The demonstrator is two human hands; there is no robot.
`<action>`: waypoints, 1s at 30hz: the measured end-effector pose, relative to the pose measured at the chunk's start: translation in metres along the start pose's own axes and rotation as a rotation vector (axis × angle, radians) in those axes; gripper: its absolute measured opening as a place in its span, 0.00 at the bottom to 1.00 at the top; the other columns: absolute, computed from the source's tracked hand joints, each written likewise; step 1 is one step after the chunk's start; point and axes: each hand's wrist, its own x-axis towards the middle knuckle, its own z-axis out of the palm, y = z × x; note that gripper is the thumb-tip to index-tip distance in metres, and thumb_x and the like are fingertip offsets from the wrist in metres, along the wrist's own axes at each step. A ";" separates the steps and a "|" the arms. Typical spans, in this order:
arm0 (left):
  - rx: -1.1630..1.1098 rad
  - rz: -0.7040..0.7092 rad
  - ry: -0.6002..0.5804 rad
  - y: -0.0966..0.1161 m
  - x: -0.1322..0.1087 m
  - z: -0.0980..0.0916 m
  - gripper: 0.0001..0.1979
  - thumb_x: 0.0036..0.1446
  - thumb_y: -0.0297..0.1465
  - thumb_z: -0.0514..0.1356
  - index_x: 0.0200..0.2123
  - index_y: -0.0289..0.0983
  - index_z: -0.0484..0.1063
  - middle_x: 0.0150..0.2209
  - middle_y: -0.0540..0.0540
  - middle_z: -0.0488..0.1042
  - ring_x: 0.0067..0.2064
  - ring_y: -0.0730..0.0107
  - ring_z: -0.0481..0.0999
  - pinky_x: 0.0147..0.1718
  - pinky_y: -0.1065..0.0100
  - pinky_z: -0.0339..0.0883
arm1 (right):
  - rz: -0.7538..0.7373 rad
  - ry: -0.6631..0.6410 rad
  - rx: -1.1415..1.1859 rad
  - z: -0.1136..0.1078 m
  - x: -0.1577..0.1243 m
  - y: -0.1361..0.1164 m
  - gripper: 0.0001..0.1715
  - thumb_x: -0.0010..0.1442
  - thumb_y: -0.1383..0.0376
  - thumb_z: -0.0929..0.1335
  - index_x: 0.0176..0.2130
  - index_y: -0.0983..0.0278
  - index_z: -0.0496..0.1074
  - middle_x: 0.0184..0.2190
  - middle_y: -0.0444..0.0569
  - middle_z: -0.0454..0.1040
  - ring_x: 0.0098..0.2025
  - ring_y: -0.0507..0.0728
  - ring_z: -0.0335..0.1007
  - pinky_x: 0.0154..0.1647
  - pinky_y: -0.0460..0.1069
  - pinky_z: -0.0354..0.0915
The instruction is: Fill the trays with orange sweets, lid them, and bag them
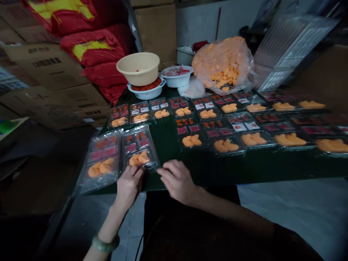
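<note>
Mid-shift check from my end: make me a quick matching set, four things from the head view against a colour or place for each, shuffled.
Things
1. left hand
2. bangle
3. large basin
4. sacks

Matches
A. cream
B. red and yellow
C. at the near edge of a bagged tray
D. pale green

Pairs: 1-C, 2-D, 3-A, 4-B

A clear-bagged tray of orange pieces lies on the green table.
</note>
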 end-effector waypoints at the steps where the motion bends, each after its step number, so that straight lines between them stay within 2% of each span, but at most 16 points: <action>1: -0.071 0.065 -0.029 0.000 -0.003 -0.002 0.09 0.59 0.28 0.52 0.37 0.37 0.72 0.31 0.44 0.72 0.33 0.65 0.71 0.28 0.69 0.63 | 0.051 0.072 -0.059 -0.012 -0.006 0.009 0.13 0.61 0.68 0.62 0.44 0.63 0.71 0.38 0.50 0.70 0.42 0.56 0.64 0.42 0.51 0.60; 4: -0.339 0.142 -0.099 0.005 -0.007 -0.013 0.06 0.59 0.30 0.55 0.36 0.37 0.71 0.32 0.46 0.73 0.33 0.69 0.73 0.31 0.71 0.66 | 0.269 0.157 -0.311 -0.048 -0.025 0.051 0.21 0.58 0.68 0.64 0.52 0.66 0.66 0.48 0.58 0.66 0.53 0.64 0.57 0.48 0.58 0.57; 7: -0.531 0.100 -0.073 0.020 0.009 -0.024 0.07 0.58 0.32 0.57 0.38 0.36 0.71 0.30 0.47 0.71 0.31 0.72 0.73 0.30 0.72 0.66 | 0.434 0.096 -0.511 -0.069 -0.037 0.096 0.28 0.55 0.69 0.66 0.56 0.70 0.62 0.53 0.62 0.62 0.58 0.69 0.50 0.53 0.62 0.53; 9: -0.581 0.091 -0.075 0.037 0.031 -0.026 0.07 0.57 0.33 0.57 0.37 0.36 0.71 0.28 0.48 0.70 0.29 0.72 0.71 0.29 0.71 0.65 | 0.448 0.024 -0.545 -0.072 -0.041 0.116 0.25 0.55 0.69 0.66 0.54 0.70 0.65 0.52 0.62 0.64 0.56 0.67 0.55 0.52 0.62 0.54; 12: -0.710 0.027 -0.115 0.067 0.072 -0.019 0.09 0.55 0.34 0.58 0.37 0.36 0.72 0.28 0.48 0.69 0.28 0.73 0.69 0.27 0.72 0.63 | 0.389 0.019 -0.516 -0.071 -0.042 0.129 0.18 0.59 0.69 0.63 0.49 0.69 0.70 0.48 0.59 0.69 0.49 0.63 0.62 0.48 0.58 0.58; 15: -1.090 -0.244 -0.199 0.095 0.108 -0.007 0.16 0.52 0.37 0.61 0.42 0.35 0.69 0.30 0.48 0.70 0.27 0.74 0.71 0.23 0.73 0.63 | 0.322 0.224 -0.465 -0.075 -0.043 0.129 0.18 0.61 0.72 0.59 0.47 0.65 0.73 0.45 0.55 0.72 0.48 0.60 0.65 0.47 0.56 0.58; 17: -1.408 -0.494 -0.321 0.109 0.126 -0.003 0.23 0.50 0.42 0.62 0.44 0.34 0.66 0.31 0.46 0.72 0.26 0.71 0.73 0.20 0.73 0.63 | 0.248 0.402 -0.419 -0.084 -0.043 0.124 0.20 0.61 0.74 0.59 0.45 0.62 0.74 0.42 0.52 0.74 0.48 0.58 0.66 0.47 0.55 0.59; 19: -1.688 -0.678 -0.504 0.115 0.140 -0.004 0.26 0.49 0.48 0.61 0.43 0.34 0.65 0.32 0.42 0.74 0.26 0.66 0.75 0.17 0.70 0.65 | 0.117 0.527 -0.362 -0.096 -0.040 0.117 0.20 0.61 0.75 0.59 0.44 0.60 0.74 0.40 0.50 0.75 0.48 0.57 0.67 0.47 0.54 0.61; 20: -1.794 -0.726 -0.588 0.116 0.144 -0.006 0.27 0.49 0.49 0.61 0.42 0.34 0.66 0.32 0.41 0.74 0.26 0.63 0.76 0.17 0.69 0.65 | 0.036 0.559 -0.328 -0.101 -0.037 0.112 0.21 0.60 0.75 0.59 0.45 0.59 0.74 0.40 0.49 0.76 0.47 0.56 0.67 0.46 0.54 0.62; 22: -1.933 -0.728 -0.693 0.114 0.150 -0.009 0.24 0.48 0.46 0.63 0.39 0.32 0.69 0.31 0.39 0.75 0.26 0.63 0.76 0.18 0.69 0.66 | -0.116 0.554 -0.255 -0.109 -0.031 0.103 0.22 0.59 0.76 0.59 0.46 0.58 0.72 0.40 0.49 0.76 0.47 0.56 0.68 0.44 0.54 0.64; 24: -2.016 -0.673 -0.674 0.109 0.149 -0.012 0.18 0.45 0.37 0.67 0.36 0.30 0.72 0.29 0.41 0.74 0.24 0.70 0.74 0.19 0.72 0.65 | -0.206 0.510 -0.203 -0.112 -0.025 0.097 0.24 0.58 0.77 0.59 0.48 0.58 0.71 0.40 0.49 0.76 0.48 0.57 0.68 0.44 0.54 0.65; 26: -2.069 -0.641 -0.582 0.104 0.143 -0.013 0.14 0.43 0.30 0.69 0.34 0.30 0.73 0.26 0.45 0.73 0.22 0.77 0.70 0.20 0.75 0.63 | -0.204 0.474 -0.214 -0.111 -0.020 0.096 0.25 0.57 0.78 0.59 0.49 0.59 0.69 0.42 0.50 0.75 0.50 0.58 0.67 0.46 0.56 0.64; 30: -2.061 -0.704 -0.334 0.093 0.124 -0.012 0.14 0.44 0.29 0.68 0.35 0.32 0.73 0.21 0.50 0.70 0.19 0.81 0.66 0.17 0.77 0.58 | 0.000 0.421 -0.313 -0.101 -0.015 0.107 0.21 0.59 0.75 0.61 0.49 0.60 0.68 0.48 0.54 0.70 0.54 0.62 0.62 0.50 0.59 0.60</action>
